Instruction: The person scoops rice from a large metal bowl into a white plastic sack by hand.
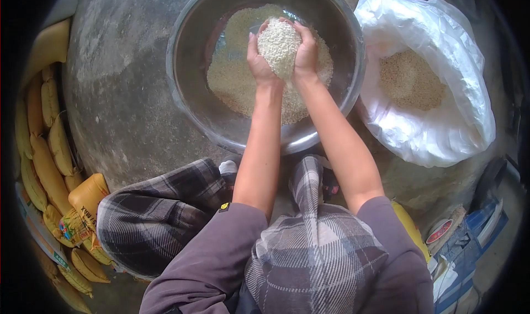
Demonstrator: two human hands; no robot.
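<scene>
My left hand and my right hand are cupped side by side, holding a heap of pale rice grains between them. Both are above a wide, round metal basin, whose bottom is partly covered with more loose grain. The fingers curve around the far side of the heap, and some fingertips show above it. To the right of the basin stands an open white plastic sack with brownish grain inside.
Stacked yellow filled sacks line the left side, near a yellow container. At the lower right lie a blue item and a round red-labelled object. Grey concrete floor surrounds the basin.
</scene>
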